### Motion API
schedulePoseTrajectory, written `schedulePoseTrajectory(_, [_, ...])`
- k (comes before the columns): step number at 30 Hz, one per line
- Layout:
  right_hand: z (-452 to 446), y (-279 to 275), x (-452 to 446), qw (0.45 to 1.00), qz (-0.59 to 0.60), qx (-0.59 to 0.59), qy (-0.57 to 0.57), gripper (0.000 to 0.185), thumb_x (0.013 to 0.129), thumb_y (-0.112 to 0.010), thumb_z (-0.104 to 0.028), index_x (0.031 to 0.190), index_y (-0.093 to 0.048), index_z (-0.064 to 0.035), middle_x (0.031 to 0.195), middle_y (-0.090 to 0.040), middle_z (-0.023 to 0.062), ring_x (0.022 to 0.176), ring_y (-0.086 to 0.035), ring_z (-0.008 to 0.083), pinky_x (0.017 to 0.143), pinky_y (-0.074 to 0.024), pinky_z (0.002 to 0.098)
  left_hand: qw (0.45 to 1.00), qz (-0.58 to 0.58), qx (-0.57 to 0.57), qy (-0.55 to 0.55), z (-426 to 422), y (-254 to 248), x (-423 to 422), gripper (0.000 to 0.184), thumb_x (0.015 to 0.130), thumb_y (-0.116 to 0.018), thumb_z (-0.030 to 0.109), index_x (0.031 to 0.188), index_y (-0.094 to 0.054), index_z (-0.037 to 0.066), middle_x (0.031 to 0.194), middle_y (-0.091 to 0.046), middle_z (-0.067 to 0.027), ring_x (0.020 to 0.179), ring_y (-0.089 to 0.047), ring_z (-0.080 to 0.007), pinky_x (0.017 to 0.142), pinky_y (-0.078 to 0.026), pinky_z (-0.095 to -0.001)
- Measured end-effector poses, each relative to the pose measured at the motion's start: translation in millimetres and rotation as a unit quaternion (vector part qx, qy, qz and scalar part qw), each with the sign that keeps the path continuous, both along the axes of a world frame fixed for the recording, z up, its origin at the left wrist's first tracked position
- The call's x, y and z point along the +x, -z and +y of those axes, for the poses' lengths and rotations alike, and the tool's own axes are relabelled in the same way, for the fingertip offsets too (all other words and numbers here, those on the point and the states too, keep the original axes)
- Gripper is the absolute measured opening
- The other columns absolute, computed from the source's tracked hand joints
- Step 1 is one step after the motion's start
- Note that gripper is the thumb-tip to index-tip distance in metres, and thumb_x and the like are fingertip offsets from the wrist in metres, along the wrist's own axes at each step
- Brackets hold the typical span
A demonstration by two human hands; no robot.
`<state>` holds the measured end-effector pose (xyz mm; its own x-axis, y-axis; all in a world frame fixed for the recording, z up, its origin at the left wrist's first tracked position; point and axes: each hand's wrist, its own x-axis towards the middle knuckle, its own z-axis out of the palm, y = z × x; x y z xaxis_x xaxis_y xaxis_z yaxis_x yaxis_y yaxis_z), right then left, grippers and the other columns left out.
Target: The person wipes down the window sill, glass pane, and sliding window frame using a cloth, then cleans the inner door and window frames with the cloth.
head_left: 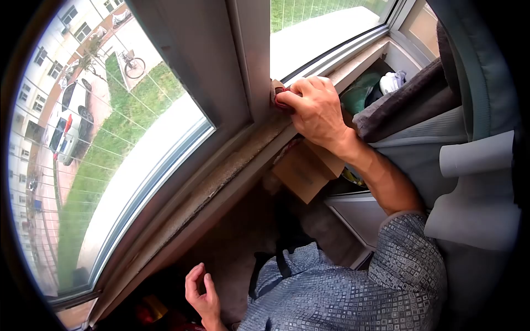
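My right hand (317, 107) is closed round a small dark red object (282, 101), partly hidden by the fingers, and presses it at the foot of the grey window post (255, 60). Just left of that object runs the worn, dirty window sill (221, 171). My left hand (203, 292) hangs low in front of the body, away from the sill, its fingers loosely curled and apart with nothing between them.
Below the right forearm stands a cardboard box (305, 170). A grey curtain (475, 187) hangs at the right. Behind the right hand, a dark cloth (411, 105) and a green item (359, 91) lie near the window frame.
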<state>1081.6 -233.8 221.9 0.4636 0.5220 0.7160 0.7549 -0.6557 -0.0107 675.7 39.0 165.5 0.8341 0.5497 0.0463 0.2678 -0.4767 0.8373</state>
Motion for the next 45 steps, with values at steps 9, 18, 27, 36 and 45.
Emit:
schedulePoseTrajectory(9, [24,19,-25,0.988,0.093,0.125,0.008,0.022,0.078,-0.068,0.000,0.096,-0.072,-0.0113,0.090,-0.062,0.0054,0.090,-0.060,0.0285,0.083,-0.0456,0.0431,0.994,0.021,0.013,-0.110,8,20,-60,0.021,0.101,-0.061,-0.001,0.122,-0.064,-0.003,0.122,-0.069,-0.0115,0.112,-0.066,-0.0176,0.099,-0.053,-0.0300])
schedulePoseTrajectory(18, [-13,26,21,0.982,0.043,0.124,0.132,0.025,0.080,-0.065,-0.003,0.100,-0.075,-0.0163,0.090,-0.065,0.0050,0.090,-0.061,0.0302,0.081,-0.0468,0.0426,0.998,0.003,-0.016,-0.057,10,11,-44,0.021,0.100,-0.060,-0.004,0.120,-0.064,-0.003,0.123,-0.068,-0.0110,0.111,-0.066,-0.0166,0.099,-0.053,-0.0294])
schedulePoseTrajectory(27, [54,19,-51,0.667,0.447,0.576,-0.153,0.038,0.089,-0.055,0.009,0.125,-0.064,0.0070,0.111,-0.069,0.0029,0.095,-0.062,0.0066,0.084,-0.0497,0.0215,0.998,0.030,0.036,-0.033,6,9,-52,0.023,0.099,-0.067,0.003,0.122,-0.069,-0.002,0.119,-0.072,-0.0125,0.109,-0.068,-0.0207,0.096,-0.054,-0.0327])
schedulePoseTrajectory(36, [89,-160,-4,0.856,-0.072,0.460,-0.225,0.022,0.098,-0.067,-0.004,0.120,-0.068,0.0020,0.101,-0.064,0.0074,0.081,-0.066,0.0157,0.071,-0.0537,0.0273,0.999,0.006,0.045,-0.024,10,-3,-46,0.023,0.098,-0.068,0.003,0.122,-0.069,-0.001,0.119,-0.072,-0.0125,0.108,-0.069,-0.0220,0.096,-0.054,-0.0335])
schedulePoseTrajectory(45, [64,53,-49,0.946,0.085,0.296,-0.105,0.025,0.079,-0.072,0.006,0.103,-0.072,0.0007,0.107,-0.067,0.0181,0.098,-0.066,0.0363,0.087,-0.0534,0.0404,0.997,-0.012,-0.040,-0.061,10,24,-59,0.020,0.096,-0.063,-0.004,0.116,-0.067,-0.003,0.118,-0.070,-0.0116,0.107,-0.069,-0.0184,0.096,-0.055,-0.0299])
